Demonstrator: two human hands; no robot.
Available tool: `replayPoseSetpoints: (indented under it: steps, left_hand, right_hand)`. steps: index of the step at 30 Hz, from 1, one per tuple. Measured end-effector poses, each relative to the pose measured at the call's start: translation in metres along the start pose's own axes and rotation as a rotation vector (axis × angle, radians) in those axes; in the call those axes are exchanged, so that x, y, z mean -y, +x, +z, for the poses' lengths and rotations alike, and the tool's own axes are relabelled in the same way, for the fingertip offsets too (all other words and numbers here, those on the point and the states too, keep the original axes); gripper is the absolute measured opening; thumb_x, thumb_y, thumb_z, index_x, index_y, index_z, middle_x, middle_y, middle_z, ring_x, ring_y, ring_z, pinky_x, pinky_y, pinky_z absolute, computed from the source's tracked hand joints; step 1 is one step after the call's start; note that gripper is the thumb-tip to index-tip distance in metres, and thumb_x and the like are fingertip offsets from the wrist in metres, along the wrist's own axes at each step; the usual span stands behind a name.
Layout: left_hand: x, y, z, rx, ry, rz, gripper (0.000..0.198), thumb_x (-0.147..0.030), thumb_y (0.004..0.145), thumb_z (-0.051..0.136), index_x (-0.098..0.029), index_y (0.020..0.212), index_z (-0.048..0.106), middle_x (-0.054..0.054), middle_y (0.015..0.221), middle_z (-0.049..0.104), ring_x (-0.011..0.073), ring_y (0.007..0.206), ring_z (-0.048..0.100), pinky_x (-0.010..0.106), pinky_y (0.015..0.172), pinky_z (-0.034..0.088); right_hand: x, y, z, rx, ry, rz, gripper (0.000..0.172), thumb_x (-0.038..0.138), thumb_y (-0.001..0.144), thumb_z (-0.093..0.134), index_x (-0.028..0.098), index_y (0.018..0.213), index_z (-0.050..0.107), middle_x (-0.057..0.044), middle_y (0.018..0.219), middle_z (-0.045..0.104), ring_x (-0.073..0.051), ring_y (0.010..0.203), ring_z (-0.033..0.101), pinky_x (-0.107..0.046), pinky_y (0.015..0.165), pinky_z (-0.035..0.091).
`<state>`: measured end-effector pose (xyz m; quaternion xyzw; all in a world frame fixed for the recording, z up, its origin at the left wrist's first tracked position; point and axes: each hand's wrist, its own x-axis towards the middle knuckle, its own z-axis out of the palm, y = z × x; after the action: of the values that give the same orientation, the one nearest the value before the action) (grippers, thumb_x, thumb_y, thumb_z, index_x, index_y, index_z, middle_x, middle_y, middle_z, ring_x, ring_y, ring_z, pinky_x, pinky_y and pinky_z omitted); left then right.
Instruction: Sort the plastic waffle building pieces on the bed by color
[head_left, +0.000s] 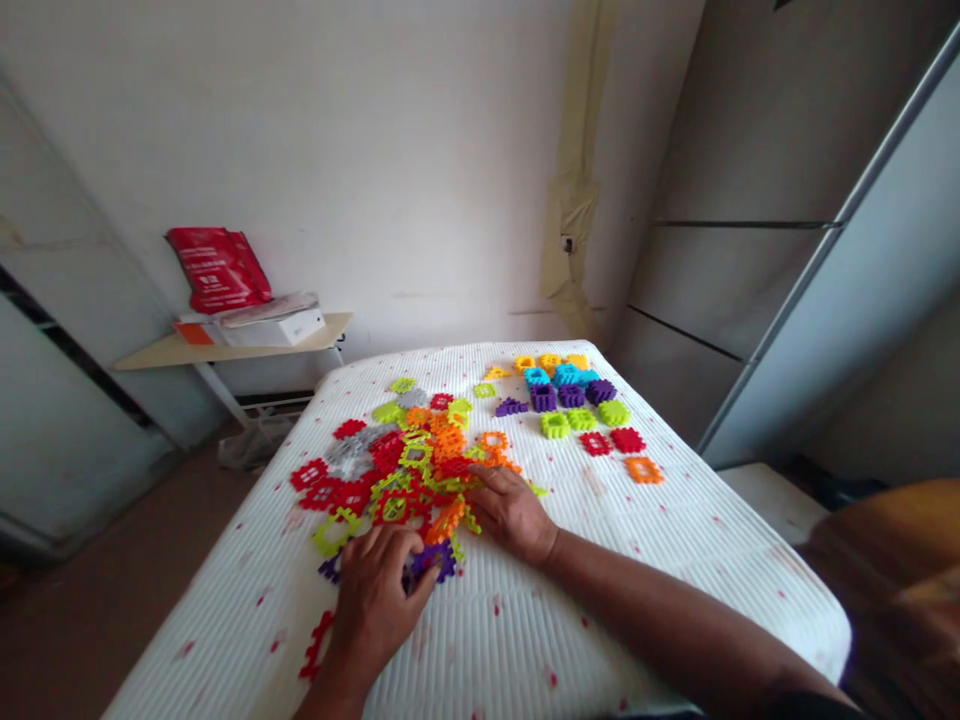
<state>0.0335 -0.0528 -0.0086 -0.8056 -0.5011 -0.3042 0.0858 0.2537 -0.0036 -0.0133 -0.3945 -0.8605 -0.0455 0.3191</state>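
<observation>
Toothed plastic building tiles lie in a mixed heap, with red tiles (352, 495), orange tiles (450, 440), lime green tiles (334, 535) and grey tiles (351, 455). At the near edge of the heap, my left hand (382, 590) curls over purple tiles (439, 562), thumb and forefinger on either side of one. Its other fingertips are partly hidden. My right hand (517, 515) rests at the heap's right side, fingers extended over red and green pieces. A tilted orange tile (448, 520) stands between both hands. One red tile (317, 645) lies left of my left wrist.
Sorted by colour at the back right are yellow tiles (550, 362), blue tiles (566, 375), purple stacks (543, 398), green stacks (555, 425), red stacks (628, 440) and an orange tile (643, 470). A side table (150, 352) holds a box (289, 325) and a red bag (217, 270).
</observation>
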Motion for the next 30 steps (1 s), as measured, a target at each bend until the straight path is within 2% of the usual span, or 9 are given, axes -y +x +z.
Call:
replayPoseSetpoints:
  steps: [3, 8, 14, 17, 19, 22, 25, 30]
  left_hand:
    - [0.003, -0.002, 0.001, -0.062, -0.11, 0.059, 0.003, -0.021, 0.075, 0.057, -0.022, 0.072, 0.055, 0.0, 0.07, 0.062, 0.0173, 0.069, 0.058, 0.03, 0.067, 0.044]
    - [0.007, -0.002, -0.005, -0.114, -0.276, 0.065, 0.008, -0.018, 0.077, 0.053, -0.022, 0.073, 0.059, -0.001, 0.068, 0.064, 0.0127, 0.062, 0.061, 0.022, 0.059, 0.049]
    - [0.006, 0.007, -0.023, -0.111, -0.426, -0.155, 0.006, -0.02, 0.076, 0.055, -0.02, 0.071, 0.059, 0.0, 0.075, 0.067, 0.0131, 0.069, 0.064, 0.021, 0.062, 0.052]
    - [0.004, 0.015, -0.029, -0.126, -0.483, -0.226, 0.005, -0.018, 0.075, 0.054, -0.019, 0.071, 0.058, 0.001, 0.076, 0.066, 0.0135, 0.071, 0.064, 0.023, 0.063, 0.052]
    - [0.002, 0.022, -0.03, -0.136, -0.504, -0.184, 0.009, -0.014, 0.074, 0.051, -0.019, 0.07, 0.058, 0.003, 0.078, 0.067, 0.0141, 0.074, 0.064, 0.024, 0.067, 0.053]
    - [-0.001, 0.032, -0.026, -0.17, -0.467, -0.07, 0.015, -0.009, 0.075, 0.048, -0.019, 0.069, 0.058, 0.004, 0.08, 0.068, 0.0141, 0.078, 0.065, 0.026, 0.071, 0.053]
    - [-0.005, 0.038, -0.017, -0.18, -0.415, 0.037, 0.017, -0.006, 0.076, 0.048, -0.02, 0.072, 0.058, 0.003, 0.08, 0.068, 0.0131, 0.079, 0.065, 0.025, 0.072, 0.053]
    - [-0.011, 0.043, -0.009, -0.179, -0.347, 0.155, 0.019, -0.005, 0.077, 0.047, -0.021, 0.078, 0.058, 0.003, 0.083, 0.068, 0.0125, 0.081, 0.065, 0.025, 0.076, 0.053]
  right_hand:
    - [0.001, 0.0, -0.002, 0.014, -0.008, -0.002, 0.02, 0.03, 0.089, 0.048, 0.02, 0.096, 0.064, -0.008, 0.124, 0.055, -0.021, 0.101, 0.053, -0.037, 0.085, 0.044]
    - [0.0, 0.0, -0.004, 0.037, -0.003, -0.01, 0.021, 0.031, 0.089, 0.047, 0.022, 0.093, 0.065, -0.009, 0.122, 0.056, -0.021, 0.1, 0.053, -0.037, 0.083, 0.043]
    - [0.002, -0.001, -0.007, 0.068, 0.051, -0.034, 0.018, 0.03, 0.087, 0.051, 0.021, 0.092, 0.067, -0.008, 0.12, 0.058, -0.022, 0.101, 0.053, -0.039, 0.084, 0.042]
    - [0.003, -0.001, -0.01, 0.082, 0.132, -0.043, 0.02, 0.027, 0.081, 0.056, 0.023, 0.098, 0.066, -0.007, 0.124, 0.055, -0.025, 0.106, 0.051, -0.043, 0.088, 0.04]
    - [0.0, 0.0, -0.014, 0.039, 0.246, -0.012, 0.024, 0.025, 0.079, 0.057, 0.023, 0.101, 0.065, -0.009, 0.125, 0.054, -0.025, 0.11, 0.05, -0.044, 0.091, 0.04]
    - [-0.006, 0.003, -0.021, -0.005, 0.483, 0.093, 0.021, 0.023, 0.078, 0.056, 0.02, 0.098, 0.064, -0.01, 0.117, 0.059, -0.023, 0.108, 0.054, -0.04, 0.09, 0.045]
    - [-0.008, 0.007, -0.032, 0.034, 0.692, 0.155, 0.022, 0.026, 0.077, 0.06, 0.02, 0.098, 0.063, -0.009, 0.109, 0.063, -0.021, 0.103, 0.058, -0.037, 0.089, 0.047]
    - [0.002, 0.012, -0.047, 0.127, 0.792, 0.128, 0.044, 0.034, 0.067, 0.073, 0.02, 0.108, 0.061, -0.009, 0.11, 0.063, -0.022, 0.103, 0.058, -0.038, 0.09, 0.045]
